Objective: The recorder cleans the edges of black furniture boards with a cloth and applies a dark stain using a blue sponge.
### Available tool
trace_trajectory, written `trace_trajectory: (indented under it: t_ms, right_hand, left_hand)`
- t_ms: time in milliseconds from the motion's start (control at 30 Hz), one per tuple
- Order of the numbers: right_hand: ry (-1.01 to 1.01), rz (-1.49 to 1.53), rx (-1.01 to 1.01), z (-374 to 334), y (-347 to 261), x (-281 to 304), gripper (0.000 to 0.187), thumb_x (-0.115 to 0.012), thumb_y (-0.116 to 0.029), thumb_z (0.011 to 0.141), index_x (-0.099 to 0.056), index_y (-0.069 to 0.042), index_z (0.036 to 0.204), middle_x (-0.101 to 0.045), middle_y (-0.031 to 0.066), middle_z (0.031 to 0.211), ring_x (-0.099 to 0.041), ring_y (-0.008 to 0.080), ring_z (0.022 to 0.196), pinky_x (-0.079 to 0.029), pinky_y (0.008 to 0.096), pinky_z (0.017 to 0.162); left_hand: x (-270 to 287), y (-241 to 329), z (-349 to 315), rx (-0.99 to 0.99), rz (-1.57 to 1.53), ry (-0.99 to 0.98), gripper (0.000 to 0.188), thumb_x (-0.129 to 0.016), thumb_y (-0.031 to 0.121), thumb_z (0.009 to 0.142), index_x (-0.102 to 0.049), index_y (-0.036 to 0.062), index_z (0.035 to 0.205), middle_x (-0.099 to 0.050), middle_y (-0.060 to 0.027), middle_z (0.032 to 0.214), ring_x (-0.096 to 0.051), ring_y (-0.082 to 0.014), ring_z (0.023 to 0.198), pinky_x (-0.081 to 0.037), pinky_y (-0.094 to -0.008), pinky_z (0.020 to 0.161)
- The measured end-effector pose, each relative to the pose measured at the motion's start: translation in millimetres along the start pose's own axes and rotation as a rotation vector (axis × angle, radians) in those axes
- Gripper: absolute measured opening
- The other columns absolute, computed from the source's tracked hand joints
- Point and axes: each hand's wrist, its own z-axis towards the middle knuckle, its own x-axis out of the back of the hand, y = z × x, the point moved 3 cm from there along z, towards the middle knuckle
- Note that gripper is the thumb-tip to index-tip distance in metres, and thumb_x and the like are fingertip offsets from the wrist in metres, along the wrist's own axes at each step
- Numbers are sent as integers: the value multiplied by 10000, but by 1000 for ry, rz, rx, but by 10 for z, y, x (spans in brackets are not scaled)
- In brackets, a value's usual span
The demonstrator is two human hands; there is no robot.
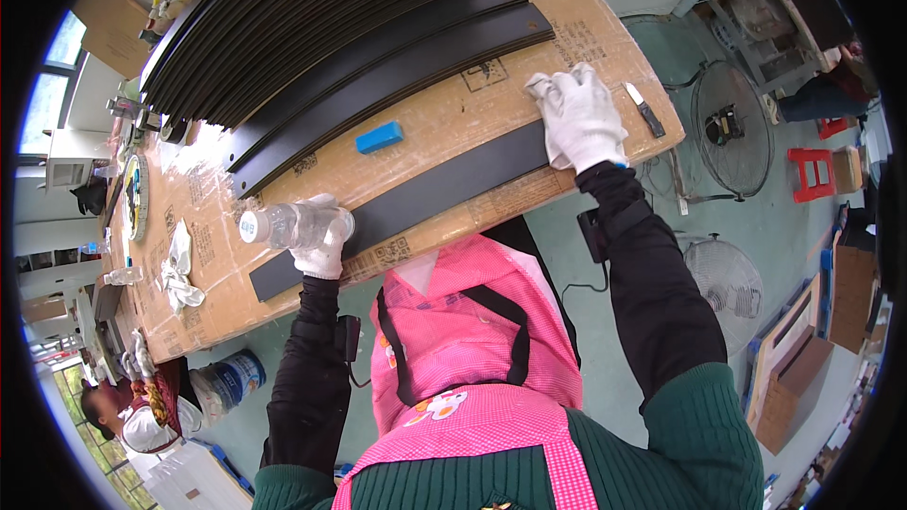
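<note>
A long flat black board (444,175) lies along the near edge of the cardboard-covered table (453,113). My left hand (321,244), in a white glove, is closed round a clear plastic bottle (283,225) above the board's left part. The bottle is tipped on its side, its white cap toward the left. At the board's right end rests my right hand (581,123), also gloved, its fingers bent and bunched. Whatever may be under those fingers is hidden. A blue block (379,137) sits beyond the board, and a knife (645,111) lies right of my right hand.
Many black boards (321,28) are stacked at the back of the table. A white glove or cloth (179,269) lies at the left. Two fans (726,123) and a red stool (811,175) stand on the floor at the right. Another person (151,411) is at the lower left beside a blue bucket (231,378).
</note>
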Motion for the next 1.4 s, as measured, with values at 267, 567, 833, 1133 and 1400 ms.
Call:
trace_trajectory:
  t_ms: [267, 567, 833, 1133, 1400]
  right_hand:
    - [12, 100, 185, -422, -1085, -621, 333, -614, -320, 927, -656, -192, 1231, -629, 161, 1227, -549, 335, 1239, -447, 432, 1090]
    - [286, 258, 231, -493, -2053, -44, 243, -595, -303, 1015, -665, -148, 1189, -620, 142, 1223, -584, 386, 1164, -486, 527, 988]
    - [65, 478, 428, -571, -3140, -12, 221, -665, -261, 974, -679, -174, 1176, -596, 156, 1273, -609, 380, 1148, -531, 516, 943]
    - [3, 441, 659, -663, -4610, -327, 295, -570, -300, 1024, -647, -146, 1263, -550, 179, 1353, -565, 363, 1259, -473, 493, 1038]
    - [-8, 649, 718, -614, -4572, 40, 226, -646, -267, 998, -687, -117, 1163, -573, 177, 1244, -580, 399, 1169, -482, 497, 1016]
  left_hand:
    - [-65, 50, -6, -32, -75, -6, 441, -837, 54, 853, -630, 37, 1243, -711, -49, 1126, -690, -168, 1017, -574, -348, 915]
    - [150, -385, -140, 273, -405, 236, 391, -841, 64, 832, -679, 7, 1182, -740, -104, 1092, -729, -216, 1013, -601, -369, 881]
    - [1435, 304, -549, 21, 157, 396, 609, -840, -11, 783, -532, 11, 1308, -693, -56, 1104, -689, -136, 1018, -569, -311, 903]
    - [2925, 535, -1216, 263, 1010, 112, 643, -884, 225, 758, -612, 27, 1306, -736, -133, 1160, -741, -224, 1036, -581, -346, 932]
    - [3069, 490, -1030, 90, 1234, -188, 544, -841, 260, 732, -659, 102, 1220, -692, -106, 1012, -703, -334, 951, -575, -438, 807]
